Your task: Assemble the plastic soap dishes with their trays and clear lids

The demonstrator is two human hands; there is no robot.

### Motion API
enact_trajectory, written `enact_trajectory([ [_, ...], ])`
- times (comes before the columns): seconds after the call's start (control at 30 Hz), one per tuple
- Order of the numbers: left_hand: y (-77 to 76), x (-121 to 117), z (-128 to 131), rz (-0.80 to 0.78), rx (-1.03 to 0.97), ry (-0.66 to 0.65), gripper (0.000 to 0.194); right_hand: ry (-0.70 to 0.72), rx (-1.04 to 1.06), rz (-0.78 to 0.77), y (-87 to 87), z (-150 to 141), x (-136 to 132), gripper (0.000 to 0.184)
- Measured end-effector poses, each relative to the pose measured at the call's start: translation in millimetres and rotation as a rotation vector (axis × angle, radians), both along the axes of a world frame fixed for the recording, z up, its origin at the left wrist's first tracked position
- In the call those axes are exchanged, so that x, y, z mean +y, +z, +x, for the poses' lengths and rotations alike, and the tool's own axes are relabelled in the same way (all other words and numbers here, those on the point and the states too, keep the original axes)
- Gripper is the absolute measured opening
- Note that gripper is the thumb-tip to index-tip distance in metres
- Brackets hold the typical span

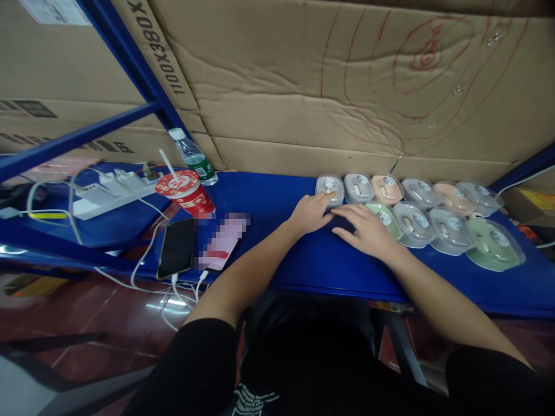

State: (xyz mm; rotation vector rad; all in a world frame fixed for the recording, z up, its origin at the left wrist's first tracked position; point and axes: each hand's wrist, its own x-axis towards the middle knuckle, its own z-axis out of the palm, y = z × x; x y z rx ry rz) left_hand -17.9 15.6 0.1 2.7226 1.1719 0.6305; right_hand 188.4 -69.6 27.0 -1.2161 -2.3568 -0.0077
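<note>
Two rows of small lidded food containers, in grey, peach and green with clear lids, stand along the back of the blue tabletop (277, 271). My left hand (311, 214) is open, its fingers stretched onto the near side of the leftmost grey container (328, 184). Just to its right, my right hand (366, 230) is open with thumb and fingers apart. It lies beside the green container (385, 215) and partly covers it. Behind my right hand are another grey container (359, 188) and a peach container (387, 189). Neither hand grips anything.
On the left stand a red paper cup (191, 195) with a straw and a water bottle (197, 159). Two phones, one dark (177, 247) and one lit (225, 240), lie on cables at the front edge. A white power strip (108, 193) is farther left. Cardboard (269, 86) walls the back.
</note>
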Motion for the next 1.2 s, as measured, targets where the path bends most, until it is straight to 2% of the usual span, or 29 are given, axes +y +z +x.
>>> enact_trajectory([
  [0.17, 3.6, 1.7, -9.5, 0.021, -0.163, 0.114, 0.037, -0.017, 0.092, -0.015, -17.4, -12.3, 4.2, 0.065],
  [0.3, -1.9, 6.4, -14.0, 0.016, -0.219, 0.203, 0.037, -0.106, 0.045, -0.066, -34.5, -9.7, 16.3, 0.078],
  [0.4, -7.1, 10.5, -15.2, -0.06, -0.254, 0.233, 0.039, -0.149, 0.017, -0.141, -42.3, -10.0, 21.1, 0.075],
  [0.5, -9.1, 12.2, -15.3, -0.09, -0.273, 0.21, 0.039, -0.18, 0.08, -0.174, -46.0, -10.6, 23.0, 0.065],
  [0.63, -7.8, 11.1, -16.3, -0.066, -0.294, 0.156, 0.038, -0.19, 0.196, -0.132, -47.9, -10.0, 24.3, 0.054],
  [0.9, -12.2, 12.0, -19.0, 0.027, -0.314, 0.005, 0.044, -0.215, 0.364, -0.027, -47.5, -9.5, 25.2, 0.05],
  [1.2, -10.9, 5.7, -15.9, 0.118, -0.177, 0.005, 0.061, -0.256, 0.375, 0.014, -48.7, -9.8, 28.8, 0.045],
])
